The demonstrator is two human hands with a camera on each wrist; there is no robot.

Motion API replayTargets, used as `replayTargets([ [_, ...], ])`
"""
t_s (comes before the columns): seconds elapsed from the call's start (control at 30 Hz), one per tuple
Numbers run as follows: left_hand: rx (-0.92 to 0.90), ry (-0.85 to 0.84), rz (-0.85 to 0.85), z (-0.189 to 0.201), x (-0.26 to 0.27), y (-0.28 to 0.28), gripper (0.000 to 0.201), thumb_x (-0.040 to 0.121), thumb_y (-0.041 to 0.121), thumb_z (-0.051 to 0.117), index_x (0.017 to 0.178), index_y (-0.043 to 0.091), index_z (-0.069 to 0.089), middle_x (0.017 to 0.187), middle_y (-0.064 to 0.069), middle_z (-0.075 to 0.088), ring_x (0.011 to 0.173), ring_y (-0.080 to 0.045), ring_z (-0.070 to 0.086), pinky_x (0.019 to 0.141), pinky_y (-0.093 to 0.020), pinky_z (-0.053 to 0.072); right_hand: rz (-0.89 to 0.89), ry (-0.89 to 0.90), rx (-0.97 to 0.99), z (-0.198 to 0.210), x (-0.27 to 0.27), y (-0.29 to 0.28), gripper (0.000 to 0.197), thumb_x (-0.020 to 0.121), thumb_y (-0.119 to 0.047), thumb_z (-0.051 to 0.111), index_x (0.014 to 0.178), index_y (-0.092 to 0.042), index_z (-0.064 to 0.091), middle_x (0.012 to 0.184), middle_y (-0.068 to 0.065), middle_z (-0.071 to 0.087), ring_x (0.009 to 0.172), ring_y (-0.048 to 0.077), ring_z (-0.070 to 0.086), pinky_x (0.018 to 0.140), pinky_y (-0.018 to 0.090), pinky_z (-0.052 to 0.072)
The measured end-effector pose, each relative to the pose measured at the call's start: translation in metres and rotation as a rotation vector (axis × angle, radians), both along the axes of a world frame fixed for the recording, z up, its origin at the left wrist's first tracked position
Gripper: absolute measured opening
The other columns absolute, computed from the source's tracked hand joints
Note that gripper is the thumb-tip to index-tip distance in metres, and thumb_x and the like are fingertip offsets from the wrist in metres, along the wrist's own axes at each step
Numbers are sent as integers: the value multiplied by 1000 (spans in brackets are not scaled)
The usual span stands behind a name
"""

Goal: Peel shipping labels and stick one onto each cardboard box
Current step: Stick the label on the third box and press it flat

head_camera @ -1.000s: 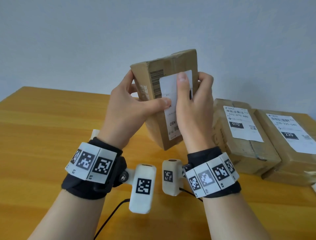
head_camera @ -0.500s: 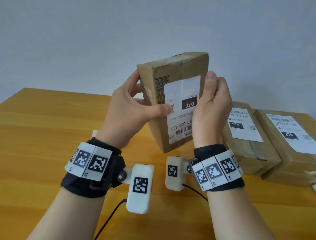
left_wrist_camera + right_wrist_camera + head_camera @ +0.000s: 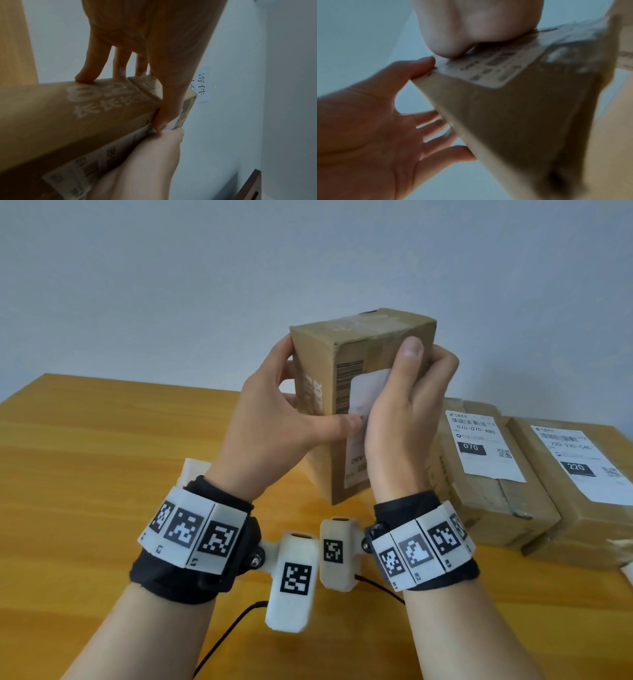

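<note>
I hold a brown cardboard box upright in the air above the wooden table. My left hand grips its left side, thumb on the front face at the edge of the white shipping label, fingers behind. My right hand lies over the label, thumb up on the front and fingers curled round the box's right edge. In the left wrist view the left thumb presses the label against the box. The blurred right wrist view shows the label stuck flat on the box.
Two cardboard boxes lie on the table at the right, each with a label on top, one marked 070 and one marked 220. A white sheet peeks out behind my left wrist. A black cable trails toward me.
My right hand has slid from the box's right edge back over the label, hiding most of it. The box has turned slightly to the right; my left hand keeps its grip.
</note>
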State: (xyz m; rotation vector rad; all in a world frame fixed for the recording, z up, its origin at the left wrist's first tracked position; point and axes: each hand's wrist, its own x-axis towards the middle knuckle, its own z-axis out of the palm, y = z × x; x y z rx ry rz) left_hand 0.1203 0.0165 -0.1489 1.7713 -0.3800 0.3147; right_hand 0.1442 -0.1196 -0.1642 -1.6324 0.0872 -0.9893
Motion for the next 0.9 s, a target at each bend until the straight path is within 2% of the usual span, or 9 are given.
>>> replayTargets([
  [0.1, -14, 10, -30, -1, -1, -2, 95, 67, 19, 99, 149, 24, 51, 128, 8, 71, 101, 4, 70, 79, -18, 58, -78, -83, -9, 1, 0, -4, 36, 100, -55, 33, 108, -23, 46, 96, -1, 62, 85, 15, 63, 68, 28, 50],
  [0.17, 12, 8, -36, -1, -1, -1, 97, 66, 19, 99, 150, 26, 50, 129, 10, 71, 105, 3, 69, 83, -20, 59, -90, -111, 14, 0, 1, -7, 34, 103, -50, 33, 104, -19, 46, 86, -6, 57, 72, 5, 55, 61, 18, 43],
  [0.27, 37, 11, -47, 0, -1, 2, 97, 66, 18, 98, 150, 27, 50, 129, 12, 71, 105, 0, 71, 84, -26, 62, -104, -112, 54, -2, 1, -11, 26, 110, -37, 33, 95, -18, 45, 71, -13, 45, 58, -2, 44, 56, 13, 37],
  [0.37, 42, 23, -60, 0, -1, 4, 98, 66, 16, 98, 150, 28, 50, 129, 11, 71, 104, -6, 73, 86, -33, 64, -132, -106, 122, 1, 1, -17, 31, 113, -27, 33, 84, -21, 44, 66, -13, 39, 56, -2, 41, 57, 11, 37],
  [0.5, 56, -12, -59, -1, 2, 10, 101, 65, 23, 98, 153, 29, 48, 132, 11, 70, 116, -12, 69, 94, -40, 62, -128, -88, 166, 3, 2, -22, 39, 114, -28, 32, 76, -25, 44, 66, -11, 47, 55, 0, 46, 57, 15, 40],
  [0.63, 109, -15, -26, -3, 3, 10, 102, 66, 31, 97, 153, 35, 46, 133, 14, 68, 117, -12, 67, 94, -43, 62, -3, -40, 272, 5, -1, -17, 38, 113, -34, 30, 84, -22, 50, 73, -11, 56, 62, -3, 56, 59, 14, 46],
  [0.73, 127, -36, -12, -5, 3, 6, 100, 66, 35, 96, 153, 33, 45, 133, 16, 67, 121, -10, 64, 98, -41, 59, 46, -71, 236, 9, -8, -6, 23, 112, -35, 31, 96, -30, 46, 85, -15, 49, 69, -14, 50, 65, 4, 41],
  [0.83, 120, -19, -42, -6, 3, 6, 102, 68, 28, 99, 154, 34, 43, 131, 17, 66, 118, -8, 65, 94, -42, 62, 53, -180, 191, 13, -13, -1, 15, 110, -23, 43, 104, -9, 41, 85, -14, 42, 66, -12, 45, 64, 9, 42],
  [0.9, 137, -15, -55, -6, 3, 7, 106, 68, 28, 100, 156, 33, 40, 132, 18, 64, 117, -8, 65, 91, -41, 63, 49, -218, 207, 15, -14, -1, 19, 107, -20, 49, 105, -4, 39, 82, -13, 43, 64, -10, 46, 62, 10, 42],
])
